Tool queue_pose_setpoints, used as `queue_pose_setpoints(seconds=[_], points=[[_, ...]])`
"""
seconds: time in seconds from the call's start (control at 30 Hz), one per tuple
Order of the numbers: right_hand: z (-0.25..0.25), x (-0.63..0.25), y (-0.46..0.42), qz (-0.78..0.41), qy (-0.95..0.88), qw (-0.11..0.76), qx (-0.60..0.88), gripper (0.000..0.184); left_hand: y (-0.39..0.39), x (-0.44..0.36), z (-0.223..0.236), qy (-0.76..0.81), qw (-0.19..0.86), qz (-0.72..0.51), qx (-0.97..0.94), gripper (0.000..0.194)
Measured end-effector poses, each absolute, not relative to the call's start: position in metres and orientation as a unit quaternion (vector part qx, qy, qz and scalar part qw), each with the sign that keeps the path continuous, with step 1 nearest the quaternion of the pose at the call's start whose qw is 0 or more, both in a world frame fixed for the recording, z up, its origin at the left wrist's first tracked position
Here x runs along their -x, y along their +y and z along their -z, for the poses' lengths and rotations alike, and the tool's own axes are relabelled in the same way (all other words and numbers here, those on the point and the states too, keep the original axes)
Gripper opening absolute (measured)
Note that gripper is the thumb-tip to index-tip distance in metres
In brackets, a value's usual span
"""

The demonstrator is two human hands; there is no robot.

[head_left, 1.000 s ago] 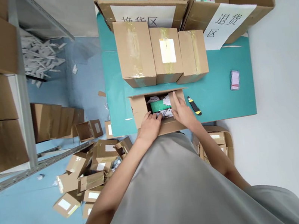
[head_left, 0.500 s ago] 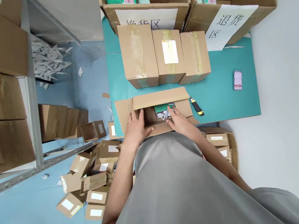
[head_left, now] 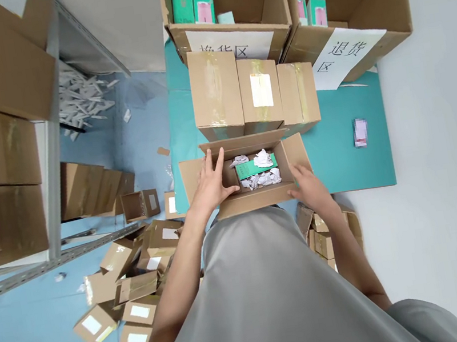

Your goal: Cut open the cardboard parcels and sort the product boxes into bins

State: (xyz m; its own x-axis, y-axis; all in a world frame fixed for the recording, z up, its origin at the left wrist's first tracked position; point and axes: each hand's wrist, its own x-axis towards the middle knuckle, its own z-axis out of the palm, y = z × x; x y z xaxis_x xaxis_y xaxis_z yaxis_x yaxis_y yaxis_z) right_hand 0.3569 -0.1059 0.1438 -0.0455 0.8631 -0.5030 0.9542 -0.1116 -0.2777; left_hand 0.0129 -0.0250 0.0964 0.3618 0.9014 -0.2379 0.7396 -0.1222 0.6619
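An open cardboard box (head_left: pixel 254 201) stands at the table's front edge with its flaps spread. Inside lies a green carton (head_left: pixel 247 169), with crumpled paper (head_left: pixel 262 159) on and around it. My left hand (head_left: pixel 209 188) is open over the box's left end, fingers spread and thumb pointing into the box. At the other end, my right hand (head_left: pixel 311 188) touches the right flap (head_left: pixel 296 151), its thumb apart from the fingers.
Three taped cartons (head_left: pixel 215 89) stand just behind the box. Two large boxes (head_left: pixel 233 34) with paper signs hold green cartons at the back. A small pinkish item (head_left: pixel 360 133) lies at right. Shelving (head_left: pixel 56 181) and several floor boxes (head_left: pixel 138 312) are at left.
The flaps have been spread wider, showing more of the green carton and paper. My right hand has moved out of the box to the right flap. The yellow-black utility knife is no longer visible.
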Motion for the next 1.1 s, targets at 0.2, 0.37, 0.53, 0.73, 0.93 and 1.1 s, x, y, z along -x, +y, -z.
queue_pose_setpoints(seconds=[0.2, 0.37, 0.53, 0.73, 0.93, 1.1], points=[[-0.132, -0.335, -0.114, 0.218, 0.695, 0.105, -0.677, 0.105, -0.002, -0.021, -0.083, 0.551, 0.356, -0.151, -0.74, 0.118], [-0.118, -0.347, -0.097, 0.232, 0.684, 0.128, -0.679, 0.123, 0.021, -0.021, -0.06, 0.55, 0.359, -0.151, -0.739, 0.108], [-0.096, -0.343, -0.07, 0.291, 0.682, 0.13, -0.658, 0.128, 0.026, -0.025, -0.045, 0.573, 0.354, -0.125, -0.729, 0.106], [-0.064, -0.311, -0.022, 0.338, 0.622, 0.169, -0.686, 0.145, 0.02, -0.029, -0.048, 0.587, 0.354, -0.107, -0.721, 0.107], [-0.064, -0.304, -0.002, 0.539, 0.641, 0.089, -0.539, 0.115, 0.021, -0.029, -0.048, 0.582, 0.357, -0.111, -0.722, 0.107], [-0.081, -0.31, -0.007, 0.416, 0.645, 0.092, -0.634, 0.116, 0.004, -0.033, -0.065, 0.581, 0.336, -0.089, -0.736, 0.116]])
